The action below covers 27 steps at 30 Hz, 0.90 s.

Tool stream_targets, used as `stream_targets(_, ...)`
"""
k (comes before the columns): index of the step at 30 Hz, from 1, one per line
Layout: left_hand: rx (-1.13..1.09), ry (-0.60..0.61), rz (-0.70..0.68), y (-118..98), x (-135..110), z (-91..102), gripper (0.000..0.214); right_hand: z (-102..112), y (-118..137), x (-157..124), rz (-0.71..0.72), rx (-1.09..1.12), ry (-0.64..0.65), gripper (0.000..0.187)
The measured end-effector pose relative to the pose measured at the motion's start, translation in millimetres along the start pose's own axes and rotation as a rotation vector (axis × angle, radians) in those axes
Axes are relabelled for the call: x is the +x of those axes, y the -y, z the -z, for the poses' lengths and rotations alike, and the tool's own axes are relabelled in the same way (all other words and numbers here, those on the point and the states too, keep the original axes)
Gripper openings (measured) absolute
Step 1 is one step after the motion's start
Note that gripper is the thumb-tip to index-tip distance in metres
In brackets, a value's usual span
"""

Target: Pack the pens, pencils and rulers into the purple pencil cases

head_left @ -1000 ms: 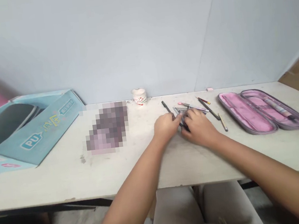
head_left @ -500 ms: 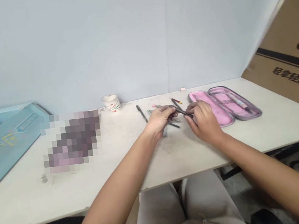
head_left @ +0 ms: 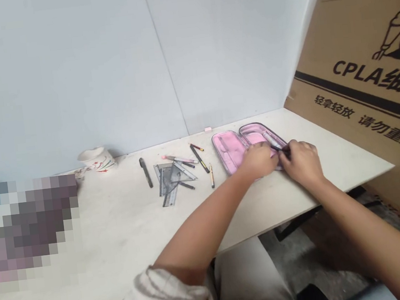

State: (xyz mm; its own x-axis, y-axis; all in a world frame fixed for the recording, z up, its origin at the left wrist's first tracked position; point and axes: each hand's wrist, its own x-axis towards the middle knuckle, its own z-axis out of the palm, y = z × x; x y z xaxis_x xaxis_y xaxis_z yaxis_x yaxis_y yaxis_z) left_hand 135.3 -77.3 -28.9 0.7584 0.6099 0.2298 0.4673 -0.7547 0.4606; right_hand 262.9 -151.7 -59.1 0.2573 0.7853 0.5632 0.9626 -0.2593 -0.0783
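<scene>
An open pink pencil case with a purple rim lies at the table's right end. Both of my hands are over its near half. My left hand and my right hand pinch the two ends of a dark pen held just above the case's right tray. A pen lies inside that tray, partly hidden by my hands. To the left of the case, several pens, pencils and clear rulers are scattered on the table.
A white table runs along a pale blue wall. A small white cup stands near the wall. A blurred patch covers the left side. A large cardboard box leans at the table's right end.
My hands lifted a dark pen from the pile and carried it right, over the pencil case. The camera turned right, so the blue box has left the view.
</scene>
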Motion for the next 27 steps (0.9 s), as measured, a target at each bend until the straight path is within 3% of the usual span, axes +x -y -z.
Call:
stream_targets(2, 0.135, 0.066, -0.031, 0, 3, -7.6, 0.035, -1, -6, 4, 0.01, -0.047, 0.031, 0.023)
stream_targets(5, 0.173, 0.073, -0.096, 7, 1, -11.0, 0.036, -2, -12, 8, 0.053, -0.06, 0.037, 0.027)
stream_targets(8, 0.102, 0.028, -0.146, 17, -6, -3.7, 0.033, -4, -11, 11, 0.098, -0.025, 0.022, 0.029)
stream_targets(11, 0.027, -0.026, -0.106, 30, -20, 13.0, 0.03, -5, 5, 15, 0.16, 0.057, 0.005, 0.029)
stream_targets(16, -0.03, -0.115, 0.046, 64, -60, 54.9, 0.029, -3, 67, 26, 0.341, 0.195, 0.016, 0.026)
stream_targets(21, 0.068, -0.198, 0.219, 109, -115, 98.7, 0.029, -4, 141, 38, 0.536, 0.235, 0.128, 0.024)
stream_targets(27, 0.101, -0.293, 0.372, 145, -171, 131.5, 0.027, -14, 219, 59, 0.52, 0.201, 0.309, 0.027)
